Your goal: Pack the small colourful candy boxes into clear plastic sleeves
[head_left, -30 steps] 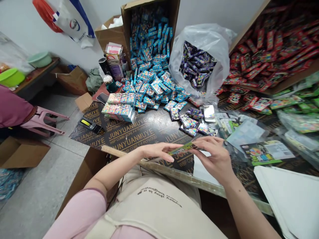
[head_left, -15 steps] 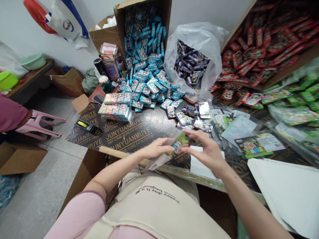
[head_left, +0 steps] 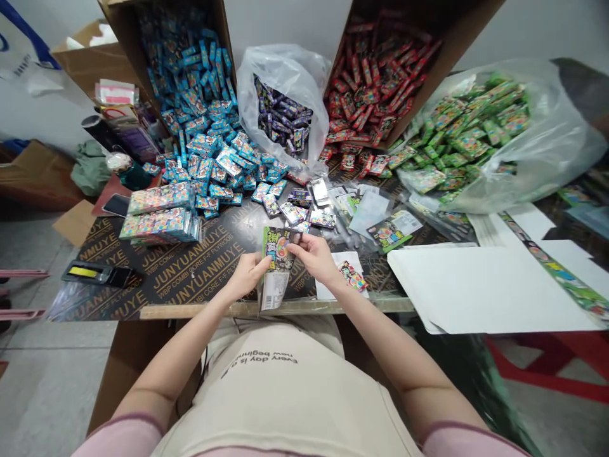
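Note:
A green and black printed card (head_left: 276, 254), with a white barcode area at its lower end, is held between my two hands above the table's front edge. My left hand (head_left: 248, 274) pinches its left side, thumb on the printed face. On the upper right side, my right hand (head_left: 314, 255) grips the same card with thumb and fingers. Whether a clear sleeve covers the card I cannot tell. Beside my right wrist lies a small red packet (head_left: 352, 275) on white paper (head_left: 328, 291). Just beyond the card are several small purple packets (head_left: 295, 212).
Blue packets (head_left: 209, 162) spill from a carton at the back left. Purple packets sit in a clear bag (head_left: 247, 82), red packets (head_left: 366, 95) in another carton, green ones (head_left: 457, 136) in a bag. Stacked packs (head_left: 159, 222), a black-and-yellow tool (head_left: 98, 273) and white sheets (head_left: 476, 285) lie around.
The view has swung to the right, bringing the green bag and white sheets further in. The card has turned more upright, its printed face clearer; both hands still hold it.

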A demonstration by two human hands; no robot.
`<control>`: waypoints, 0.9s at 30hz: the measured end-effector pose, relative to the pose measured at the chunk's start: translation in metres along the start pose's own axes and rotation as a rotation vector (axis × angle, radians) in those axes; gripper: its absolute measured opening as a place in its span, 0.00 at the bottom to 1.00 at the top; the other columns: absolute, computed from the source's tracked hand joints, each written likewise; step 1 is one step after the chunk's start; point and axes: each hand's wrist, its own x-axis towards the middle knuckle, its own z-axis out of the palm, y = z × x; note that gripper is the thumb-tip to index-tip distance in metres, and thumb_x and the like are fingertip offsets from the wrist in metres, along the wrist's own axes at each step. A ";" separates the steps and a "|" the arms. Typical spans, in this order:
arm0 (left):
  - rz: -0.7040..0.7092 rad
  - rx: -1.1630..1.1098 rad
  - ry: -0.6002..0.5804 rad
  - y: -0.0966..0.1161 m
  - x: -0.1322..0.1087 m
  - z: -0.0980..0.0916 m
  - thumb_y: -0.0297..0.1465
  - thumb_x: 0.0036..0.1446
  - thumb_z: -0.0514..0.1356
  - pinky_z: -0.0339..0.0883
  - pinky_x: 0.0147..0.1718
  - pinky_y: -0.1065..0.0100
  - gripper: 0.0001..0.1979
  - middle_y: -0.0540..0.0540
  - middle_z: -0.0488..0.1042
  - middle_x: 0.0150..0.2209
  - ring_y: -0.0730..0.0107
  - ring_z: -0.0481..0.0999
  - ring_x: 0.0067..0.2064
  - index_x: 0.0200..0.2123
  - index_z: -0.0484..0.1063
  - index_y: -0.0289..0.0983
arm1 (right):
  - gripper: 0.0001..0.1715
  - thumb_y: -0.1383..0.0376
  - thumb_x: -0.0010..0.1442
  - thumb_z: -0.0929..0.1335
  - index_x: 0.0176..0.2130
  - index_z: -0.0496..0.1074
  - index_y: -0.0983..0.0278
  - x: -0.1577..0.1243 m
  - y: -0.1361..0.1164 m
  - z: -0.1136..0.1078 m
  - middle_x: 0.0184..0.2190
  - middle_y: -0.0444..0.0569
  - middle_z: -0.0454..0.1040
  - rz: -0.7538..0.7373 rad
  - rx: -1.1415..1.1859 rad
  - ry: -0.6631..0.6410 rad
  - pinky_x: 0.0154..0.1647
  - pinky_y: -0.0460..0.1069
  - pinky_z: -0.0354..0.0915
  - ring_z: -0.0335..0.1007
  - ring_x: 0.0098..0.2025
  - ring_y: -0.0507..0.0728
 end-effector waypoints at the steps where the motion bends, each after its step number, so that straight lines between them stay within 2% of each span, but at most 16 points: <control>1: -0.004 0.017 0.016 0.000 0.000 -0.001 0.47 0.56 0.53 0.57 0.26 0.71 0.23 0.51 0.65 0.20 0.74 0.62 0.25 0.20 0.65 0.34 | 0.17 0.53 0.48 0.74 0.31 0.74 0.64 0.000 0.000 -0.001 0.27 0.45 0.77 0.014 0.010 -0.008 0.32 0.50 0.70 0.72 0.28 0.54; 3: -0.016 0.010 0.039 0.001 0.002 -0.005 0.48 0.55 0.53 0.55 0.25 0.71 0.24 0.51 0.62 0.19 0.75 0.60 0.24 0.19 0.63 0.34 | 0.19 0.53 0.48 0.74 0.36 0.74 0.63 -0.002 0.001 0.000 0.28 0.44 0.78 0.090 0.052 -0.083 0.29 0.48 0.69 0.72 0.28 0.53; 5: -0.035 -0.038 0.059 0.002 0.005 -0.008 0.49 0.54 0.53 0.57 0.25 0.71 0.24 0.51 0.64 0.20 0.74 0.61 0.24 0.20 0.64 0.34 | 0.26 0.55 0.44 0.76 0.42 0.73 0.63 -0.007 0.005 0.002 0.30 0.45 0.78 0.208 0.081 -0.227 0.27 0.46 0.69 0.73 0.29 0.53; 8: -0.052 -0.139 0.093 0.001 0.010 -0.010 0.50 0.53 0.55 0.62 0.27 0.70 0.24 0.49 0.68 0.22 0.72 0.66 0.25 0.23 0.68 0.33 | 0.28 0.58 0.40 0.78 0.41 0.73 0.65 -0.016 0.015 0.004 0.29 0.45 0.78 0.319 0.067 -0.373 0.26 0.46 0.69 0.73 0.27 0.52; 10: -0.060 -0.198 0.093 -0.001 0.010 -0.009 0.49 0.51 0.58 0.64 0.28 0.71 0.22 0.49 0.71 0.23 0.71 0.68 0.26 0.24 0.71 0.32 | 0.24 0.59 0.41 0.77 0.37 0.73 0.66 -0.018 0.020 0.001 0.28 0.44 0.78 0.293 0.039 -0.333 0.26 0.46 0.68 0.72 0.26 0.52; 13: -0.094 -0.270 -0.005 -0.004 0.008 -0.006 0.44 0.45 0.66 0.65 0.27 0.72 0.19 0.48 0.75 0.27 0.69 0.72 0.29 0.32 0.75 0.32 | 0.21 0.59 0.43 0.76 0.36 0.73 0.65 -0.013 0.022 -0.010 0.30 0.45 0.78 0.235 0.019 -0.241 0.31 0.48 0.70 0.74 0.28 0.54; 16: -0.126 -0.373 -0.082 -0.009 0.006 -0.002 0.42 0.44 0.68 0.67 0.26 0.72 0.20 0.48 0.77 0.30 0.70 0.74 0.29 0.35 0.75 0.33 | 0.23 0.61 0.42 0.77 0.39 0.72 0.64 -0.009 0.022 -0.020 0.32 0.45 0.79 0.261 0.011 -0.270 0.35 0.50 0.72 0.76 0.32 0.56; 19: -0.134 -0.457 -0.071 -0.017 0.008 0.002 0.43 0.45 0.67 0.70 0.27 0.70 0.20 0.47 0.78 0.29 0.69 0.76 0.28 0.36 0.75 0.33 | 0.28 0.64 0.40 0.77 0.42 0.71 0.63 -0.010 0.028 -0.025 0.35 0.45 0.79 0.245 -0.029 -0.308 0.36 0.50 0.72 0.76 0.34 0.56; 23: -0.086 -0.448 -0.003 -0.031 0.011 0.008 0.40 0.45 0.68 0.73 0.34 0.67 0.25 0.45 0.79 0.35 0.64 0.78 0.35 0.45 0.73 0.34 | 0.24 0.65 0.42 0.76 0.40 0.72 0.65 -0.014 0.040 -0.029 0.32 0.44 0.78 0.147 -0.179 -0.204 0.33 0.49 0.70 0.74 0.32 0.55; 25: -0.056 -0.410 0.019 -0.038 0.011 0.012 0.40 0.48 0.67 0.73 0.35 0.66 0.23 0.44 0.80 0.37 0.64 0.79 0.36 0.45 0.73 0.34 | 0.24 0.64 0.42 0.76 0.41 0.72 0.64 -0.013 0.040 -0.031 0.34 0.45 0.78 0.131 -0.189 -0.202 0.35 0.49 0.70 0.75 0.34 0.56; 27: -0.020 -0.362 -0.019 -0.043 0.009 0.016 0.39 0.50 0.65 0.73 0.38 0.64 0.19 0.43 0.80 0.38 0.63 0.79 0.37 0.42 0.75 0.33 | 0.27 0.62 0.43 0.76 0.43 0.71 0.62 -0.009 0.034 -0.032 0.36 0.45 0.78 0.101 -0.109 -0.165 0.38 0.50 0.70 0.75 0.36 0.56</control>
